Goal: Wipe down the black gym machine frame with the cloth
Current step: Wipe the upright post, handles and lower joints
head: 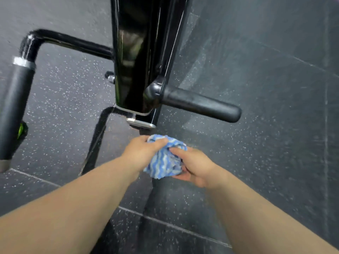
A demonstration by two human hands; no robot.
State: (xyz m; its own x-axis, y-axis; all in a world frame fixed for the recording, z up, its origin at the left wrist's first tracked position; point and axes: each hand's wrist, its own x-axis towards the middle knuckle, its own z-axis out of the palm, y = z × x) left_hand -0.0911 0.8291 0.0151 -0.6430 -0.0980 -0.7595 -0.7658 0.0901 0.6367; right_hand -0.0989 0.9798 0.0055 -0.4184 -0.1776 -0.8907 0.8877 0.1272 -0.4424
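The light is soft and even, not very bright. The shiny black frame [132,52] has thin white streaks of glare and fuzzy mirror pictures on it. The floor [256,162] looks a little darker just under the frame. Everything is a bit blurry, most of all the handle [14,107] at the left edge. The blue cloth [165,162] looks clearest. The floor lines bend near the edges.
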